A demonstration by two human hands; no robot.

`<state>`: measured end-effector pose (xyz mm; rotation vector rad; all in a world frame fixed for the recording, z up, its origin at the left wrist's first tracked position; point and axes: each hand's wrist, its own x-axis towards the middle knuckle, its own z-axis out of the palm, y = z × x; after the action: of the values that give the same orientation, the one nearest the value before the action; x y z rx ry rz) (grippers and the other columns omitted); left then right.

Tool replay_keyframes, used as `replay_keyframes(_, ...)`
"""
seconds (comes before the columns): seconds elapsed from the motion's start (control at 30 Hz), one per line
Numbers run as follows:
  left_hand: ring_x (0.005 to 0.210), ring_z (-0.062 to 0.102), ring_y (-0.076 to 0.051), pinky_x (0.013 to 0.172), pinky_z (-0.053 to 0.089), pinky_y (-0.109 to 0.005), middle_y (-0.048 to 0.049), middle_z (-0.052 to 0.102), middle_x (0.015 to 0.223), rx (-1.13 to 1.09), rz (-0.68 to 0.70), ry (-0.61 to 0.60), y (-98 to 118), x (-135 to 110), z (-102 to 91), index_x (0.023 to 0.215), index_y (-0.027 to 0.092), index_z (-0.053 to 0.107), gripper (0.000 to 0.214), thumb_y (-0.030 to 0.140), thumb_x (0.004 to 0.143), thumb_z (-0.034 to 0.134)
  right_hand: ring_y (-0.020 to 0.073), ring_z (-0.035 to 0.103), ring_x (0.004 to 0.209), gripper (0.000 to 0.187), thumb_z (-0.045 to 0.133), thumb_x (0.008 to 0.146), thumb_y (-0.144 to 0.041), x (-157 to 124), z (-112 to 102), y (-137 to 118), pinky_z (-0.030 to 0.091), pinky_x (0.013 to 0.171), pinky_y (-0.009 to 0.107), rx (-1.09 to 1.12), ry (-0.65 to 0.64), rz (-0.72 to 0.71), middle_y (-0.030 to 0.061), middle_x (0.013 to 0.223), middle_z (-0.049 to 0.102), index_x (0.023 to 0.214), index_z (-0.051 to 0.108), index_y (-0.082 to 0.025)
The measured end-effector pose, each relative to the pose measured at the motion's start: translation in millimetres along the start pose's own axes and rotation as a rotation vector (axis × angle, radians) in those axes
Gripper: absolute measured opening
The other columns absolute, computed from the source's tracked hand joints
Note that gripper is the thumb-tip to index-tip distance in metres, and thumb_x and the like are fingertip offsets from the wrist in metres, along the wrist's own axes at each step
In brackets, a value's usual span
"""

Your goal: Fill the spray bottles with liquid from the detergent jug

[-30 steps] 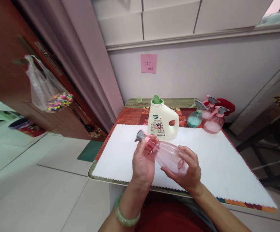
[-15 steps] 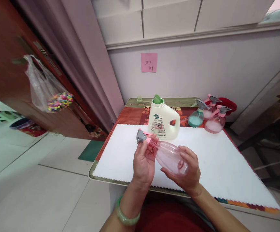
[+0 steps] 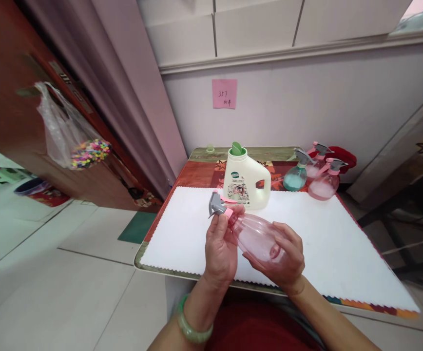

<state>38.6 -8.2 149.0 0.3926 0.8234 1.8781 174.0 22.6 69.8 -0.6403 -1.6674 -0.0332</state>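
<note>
A clear pink spray bottle (image 3: 254, 233) lies tilted in both my hands above the white mat (image 3: 182, 229), its base toward the right. My left hand (image 3: 221, 248) is closed around its neck, fingers and thumb at the pink collar of the grey spray head (image 3: 216, 204). My right hand (image 3: 288, 253) wraps the bottle's body near the base. Just beyond stands a cream detergent jug (image 3: 246, 180) with a green spout (image 3: 237, 148) in its open mouth. The pink trigger shows above the collar.
At the table's back right stand a green spray bottle (image 3: 295, 178) and two pink spray bottles (image 3: 323, 187), with a red object (image 3: 346, 160) behind. A small pale green cap (image 3: 210, 149) sits at the back left. A bag of colourful beads (image 3: 89, 153) hangs from the door.
The spray head has turned at the bottle's neck, its grey part now pointing differently. My left hand has shifted slightly right; the right hand still grips the body.
</note>
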Motion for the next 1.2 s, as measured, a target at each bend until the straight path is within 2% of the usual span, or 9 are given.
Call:
replay_keyframes(0.1, 0.111, 0.071, -0.027, 0.102, 0.050, -0.040, -0.0099, 0.080, 0.108, 0.019, 0.016, -0.065, 0.6, 1.9, -3.1, 0.099, 0.019, 0.079, 0.031, 0.046, 0.083, 0.078, 0.0337, 0.069, 0.110, 0.091, 0.095, 0.063, -0.041, -3.3, -0.6, -12.5, 0.065, 0.082, 0.052, 0.162, -0.028, 0.240, 0.0140, 0.129, 0.062, 0.139, 0.046, -0.029)
replay_keyframes(0.33, 0.107, 0.071, -0.028, 0.105, 0.048, -0.046, -0.0118, 0.078, 0.108, 0.066, 0.023, -0.258, 4.8, 10.4, -15.6, 0.105, 0.020, 0.077, 0.036, 0.051, 0.088, 0.071, 0.0215, 0.074, 0.064, 0.077, 0.059, 0.082, -0.080, 26.2, -17.7, -38.0, 0.057, 0.045, 0.027, 1.118, -0.421, 1.663, 0.0140, 0.103, 0.074, 0.129, 0.051, -0.019)
replay_keyframes(0.43, 0.101, 0.072, -0.028, 0.102, 0.049, -0.046, -0.0100, 0.077, 0.100, 0.054, 0.009, -0.301, 6.3, 11.1, -17.1, 0.104, 0.020, 0.076, 0.036, 0.051, 0.086, 0.074, 0.0164, 0.068, 0.046, 0.100, 0.029, 0.078, -0.098, 36.1, -22.7, -32.0, 0.048, 0.034, 0.019, 1.485, -0.715, 2.033, 0.0162, 0.085, 0.076, 0.124, 0.055, -0.013)
replay_keyframes(0.6, 0.092, 0.070, -0.023, 0.097, 0.052, -0.040, -0.0065, 0.073, 0.089, 0.100, 0.102, -0.231, 6.1, 10.8, -16.8, 0.100, 0.018, 0.076, 0.029, 0.045, 0.088, 0.072, 0.0233, 0.077, 0.072, 0.109, 0.022, 0.076, -0.100, 33.0, -14.9, -38.3, 0.059, 0.046, 0.025, 1.553, -0.667, 1.991, 0.0239, 0.109, 0.074, 0.134, 0.052, -0.012)
replay_keyframes(0.73, 0.093, 0.071, -0.021, 0.100, 0.050, -0.038, -0.0062, 0.076, 0.090, 0.114, 0.192, -0.067, 5.9, 12.6, -15.2, 0.094, 0.018, 0.077, 0.024, 0.041, 0.089, 0.073, 0.0348, 0.065, 0.124, 0.107, 0.056, 0.076, -0.089, 14.6, -1.7, -44.4, 0.066, 0.078, 0.046, 0.954, -0.295, 1.287, 0.0241, 0.154, 0.046, 0.156, 0.026, -0.024)
replay_keyframes(0.83, 0.093, 0.072, -0.021, 0.102, 0.049, -0.039, -0.0065, 0.078, 0.091, 0.093, 0.193, -0.017, 7.3, 14.9, -15.5, 0.093, 0.018, 0.078, 0.023, 0.040, 0.088, 0.074, 0.0353, 0.061, 0.128, 0.112, 0.089, 0.066, -0.059, -3.9, 4.0, -36.1, 0.060, 0.097, 0.054, 0.459, -0.229, 0.650, 0.0221, 0.157, 0.041, 0.155, 0.028, -0.027)
replay_keyframes(0.9, 0.095, 0.073, -0.022, 0.102, 0.050, -0.040, -0.0076, 0.078, 0.092, 0.096, 0.141, -0.059, 8.9, 16.2, -17.5, 0.093, 0.017, 0.079, 0.026, 0.042, 0.087, 0.075, 0.0338, 0.066, 0.119, 0.101, 0.093, 0.064, -0.047, -10.1, 3.3, -30.0, 0.060, 0.096, 0.053, 0.291, -0.226, 0.502, 0.0184, 0.145, 0.053, 0.146, 0.039, -0.027)
replay_keyframes(1.03, 0.103, 0.073, -0.027, 0.106, 0.048, -0.044, -0.0095, 0.079, 0.097, 0.061, 0.057, -0.196, 12.2, 16.2, -22.0, 0.099, 0.017, 0.079, 0.032, 0.045, 0.083, 0.079, 0.0233, 0.073, 0.071, 0.085, 0.085, 0.062, -0.064, 1.4, -5.1, -27.6, 0.063, 0.057, 0.036, 0.647, -0.347, 1.004, 0.0104, 0.109, 0.071, 0.129, 0.052, -0.022)
replay_keyframes(1.2, 0.108, 0.072, -0.028, 0.110, 0.046, -0.045, -0.0099, 0.079, 0.098, 0.086, 0.075, -0.271, 16.3, 11.6, -20.7, 0.102, 0.018, 0.079, 0.032, 0.044, 0.083, 0.080, 0.0055, 0.046, 0.034, 0.092, 0.040, 0.076, -0.095, 23.3, -10.5, -28.4, 0.030, 0.029, 0.015, 1.528, -0.696, 1.927, 0.0108, 0.077, 0.074, 0.105, 0.065, -0.011)
